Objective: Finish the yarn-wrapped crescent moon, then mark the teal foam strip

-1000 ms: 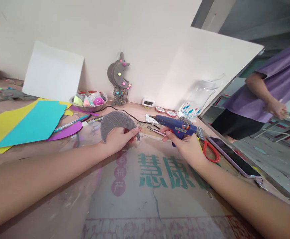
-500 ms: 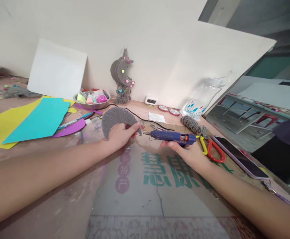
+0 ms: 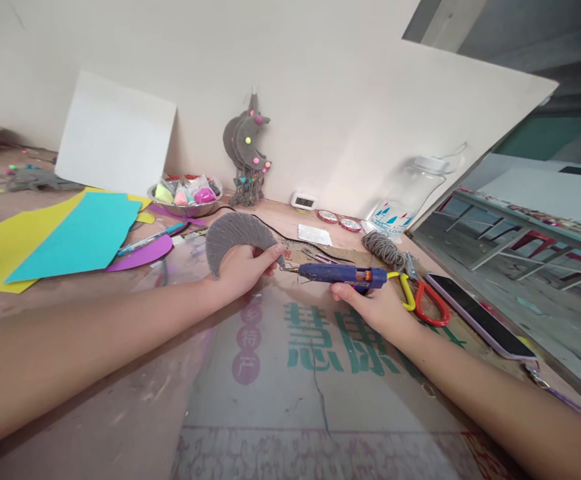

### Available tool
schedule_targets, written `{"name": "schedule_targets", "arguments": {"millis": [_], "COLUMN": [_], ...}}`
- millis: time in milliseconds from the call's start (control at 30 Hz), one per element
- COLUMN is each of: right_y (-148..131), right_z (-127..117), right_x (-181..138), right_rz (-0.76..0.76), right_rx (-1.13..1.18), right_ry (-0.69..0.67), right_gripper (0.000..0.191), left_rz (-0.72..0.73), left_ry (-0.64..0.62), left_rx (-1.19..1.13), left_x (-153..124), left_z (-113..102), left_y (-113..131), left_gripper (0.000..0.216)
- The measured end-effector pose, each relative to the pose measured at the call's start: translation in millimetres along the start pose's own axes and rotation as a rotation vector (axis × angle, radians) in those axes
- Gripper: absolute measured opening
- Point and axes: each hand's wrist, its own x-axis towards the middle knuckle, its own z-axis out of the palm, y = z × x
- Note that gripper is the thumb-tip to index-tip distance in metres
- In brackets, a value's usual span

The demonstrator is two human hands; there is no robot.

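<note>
A crescent wrapped in grey yarn (image 3: 240, 235) is pinched in my left hand (image 3: 248, 268), thumb in front near its right tip. My right hand (image 3: 370, 303) grips a blue hot glue gun (image 3: 343, 273). Its metal nozzle points left and sits at or very near the crescent's tip, where a short loose yarn end shows; whether they touch I cannot tell. Both are held above a printed board (image 3: 270, 400) under a clear sheet. To the right of the glue gun lie scissors with red and yellow handles (image 3: 433, 303) and a hank of grey yarn (image 3: 384, 248).
A decorated grey moon hanging (image 3: 248, 150) is against the wall. Along the back stand a bowl of coloured clay (image 3: 185, 208), a small clock (image 3: 303, 201) and a clear bottle (image 3: 405, 197). Coloured sheets (image 3: 78, 233) lie left; a phone (image 3: 480, 315) lies right.
The glue gun has moved slightly left, bringing its nozzle up to the crescent's tip. My left hand keeps its hold. A dark-clothed figure at the right edge is gone from view.
</note>
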Motion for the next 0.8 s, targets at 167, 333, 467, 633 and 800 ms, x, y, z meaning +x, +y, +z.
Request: {"name": "schedule_targets", "arguments": {"millis": [167,333,467,633,800], "right_y": [-2.9,-3.0,-1.8,-0.3,-1.4], "right_z": [-0.3,-0.1,0.6,1.4,1.7], "right_x": [0.2,0.0,0.0,0.1,0.3], "right_rz": [0.006,0.000,-0.010,0.000,-0.014], "right_rx": [0.014,0.016,0.022,0.037,0.037], "right_ry": [0.007,0.012,0.012,0.011,0.003], "right_gripper": [0.031,0.030,0.030,0.031,0.031], "left_rz": [0.017,0.000,-0.003,-0.005,-0.016], "left_ry": [0.003,0.014,0.010,0.005,-0.012], "left_rx": [0.007,0.008,0.014,0.012,0.007], "left_x": [-0.1,-0.4,-0.5,-0.5,-0.9], "left_z": [0.4,0.3,0.4,-0.3,-1.6], "left_y": [-1.1,-0.6,0.2,1.9,3.3], "left_gripper": [0.054,0.054,0.053,0.052,0.052]}}
